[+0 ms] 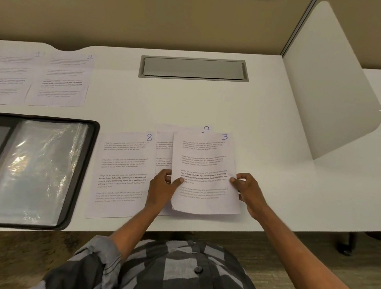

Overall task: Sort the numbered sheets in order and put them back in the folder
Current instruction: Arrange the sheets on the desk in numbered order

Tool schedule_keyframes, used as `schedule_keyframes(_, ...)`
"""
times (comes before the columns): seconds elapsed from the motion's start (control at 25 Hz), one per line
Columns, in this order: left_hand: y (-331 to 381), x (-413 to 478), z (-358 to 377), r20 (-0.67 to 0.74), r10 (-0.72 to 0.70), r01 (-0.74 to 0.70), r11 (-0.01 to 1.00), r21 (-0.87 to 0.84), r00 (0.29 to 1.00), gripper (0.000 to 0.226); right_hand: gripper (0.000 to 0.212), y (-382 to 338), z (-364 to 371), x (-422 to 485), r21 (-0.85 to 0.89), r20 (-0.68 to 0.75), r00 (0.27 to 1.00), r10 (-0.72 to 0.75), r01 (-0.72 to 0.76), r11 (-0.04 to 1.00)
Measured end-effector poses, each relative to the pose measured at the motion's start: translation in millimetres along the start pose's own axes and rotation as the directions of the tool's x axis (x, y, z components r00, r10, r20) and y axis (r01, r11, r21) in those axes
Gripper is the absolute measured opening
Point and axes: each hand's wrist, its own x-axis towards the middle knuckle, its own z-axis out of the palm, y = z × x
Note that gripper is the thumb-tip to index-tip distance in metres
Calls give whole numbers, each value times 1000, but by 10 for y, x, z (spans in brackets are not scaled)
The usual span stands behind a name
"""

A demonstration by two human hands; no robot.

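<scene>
Sheet 3 (206,160) is at the table's front middle, on top of a small stack of sheets (164,146). My left hand (163,188) pinches its left edge with the thumb on top. My right hand (248,193) pinches its right edge. Sheet 8 (122,172) lies flat just left of the stack. Sheet 1 (5,75) and sheet 2 (61,79) lie side by side at the back left. The black folder (81,179) lies open at the front left, its clear plastic sleeves showing.
A grey cable hatch (193,68) is set into the white table (248,108) at the back middle. A white divider panel (328,88) stands on the right. The table's front edge runs just below the sheets.
</scene>
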Motion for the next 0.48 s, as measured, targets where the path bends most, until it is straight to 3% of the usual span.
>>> schedule_keyframes(0.16, -167, 51, -178, -81, -54, 52, 998, -28, 995, 37, 14, -26, 186, 96, -217, -184, 981, -68, 27, 976)
schedule_keyframes(0.28, -206, 36, -268, -128, -77, 77, 997, -8, 989, 37, 12, -60, 106, 109, -279, -236, 963, -130, 61, 958)
schedule_keyframes(0.4, -195, -10, -282, -206, -17, 24, 999, 31, 978, 49, 9, -104, -53, 109, -129, -199, 975, -95, 70, 989)
schedule_keyframes(0.48, -132, -19, -236, -216, 41, -24, 996, 81, 976, 40, 15, -147, -132, 80, 54, -138, 989, -45, 53, 997)
